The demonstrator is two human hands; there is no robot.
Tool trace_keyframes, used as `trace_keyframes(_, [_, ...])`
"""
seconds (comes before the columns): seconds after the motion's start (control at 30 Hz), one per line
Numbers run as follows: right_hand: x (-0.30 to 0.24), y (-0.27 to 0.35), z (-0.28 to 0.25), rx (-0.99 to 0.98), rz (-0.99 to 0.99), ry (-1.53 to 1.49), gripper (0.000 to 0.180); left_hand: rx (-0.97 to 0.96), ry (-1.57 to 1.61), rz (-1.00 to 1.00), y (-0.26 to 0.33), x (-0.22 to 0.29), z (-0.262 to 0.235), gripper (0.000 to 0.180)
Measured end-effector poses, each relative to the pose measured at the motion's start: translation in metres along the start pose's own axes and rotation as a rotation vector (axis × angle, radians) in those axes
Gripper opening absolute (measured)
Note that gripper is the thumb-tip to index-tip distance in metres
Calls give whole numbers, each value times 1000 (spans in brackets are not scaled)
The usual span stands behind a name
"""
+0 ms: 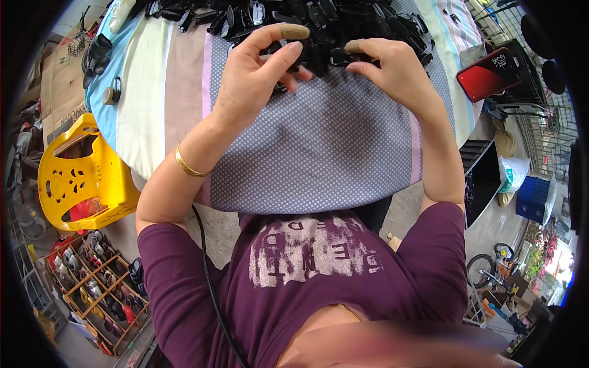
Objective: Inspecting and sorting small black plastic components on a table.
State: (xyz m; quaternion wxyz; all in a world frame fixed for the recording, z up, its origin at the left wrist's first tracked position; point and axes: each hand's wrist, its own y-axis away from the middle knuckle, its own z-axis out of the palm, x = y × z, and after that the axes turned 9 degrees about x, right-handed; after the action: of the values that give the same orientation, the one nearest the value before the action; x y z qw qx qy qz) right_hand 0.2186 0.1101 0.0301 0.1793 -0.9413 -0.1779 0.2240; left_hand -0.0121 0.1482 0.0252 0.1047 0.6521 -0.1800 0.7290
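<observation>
A heap of small black plastic pieces [257, 13] covers the far side of the cloth-covered table [319, 153]. My left hand [261, 70] is at the near edge of the heap, its thumb and index finger curled toward each other. Dark parts lie behind its fingertips, so what they grip is hard to make out; its lower fingers are blurred. To its right, my right hand [396, 70] pinches a small black plastic piece [339, 58] between thumb and index finger. Both index fingers wear tan finger covers.
A red phone [488, 75] sits at the table's right edge. Small dark items [98, 55] and a round-ended object [111, 95] lie on the left edge. Beside the table on the left stands a yellow plastic chair [101, 178], with a shoe rack [101, 288] below it.
</observation>
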Motion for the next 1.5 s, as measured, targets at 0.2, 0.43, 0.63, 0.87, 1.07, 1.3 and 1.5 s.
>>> trace_keyframes(0.2, [-10, -4, 12, 311, 196, -607, 28, -67, -33, 60, 3, 0, 7, 34])
trace_keyframes(0.43, [-36, 2, 16, 291, 156, -707, 34, -30, 28, -82, 0, -10, -3, 29])
trace_keyframes(0.63, [-47, 6, 19, 275, 115, -523, 32, -3, -17, 77, 2, -11, -2, 28])
trace_keyframes(0.87, [-52, 6, 26, 321, 94, -458, 25, 40, 163, 43, 6, -12, 10, 35])
trace_keyframes(1.07, [-56, 4, 26, 251, 156, -449, 33, 1, 167, 75, 7, -5, 4, 32])
trace_keyframes(1.3, [-52, 11, 27, 106, 59, -503, 21, -170, 120, 80, 9, 5, -4, 23])
trace_keyframes(1.5, [-38, 1, 8, -57, 32, -417, 26, -170, -70, 152, 12, 6, 4, 32])
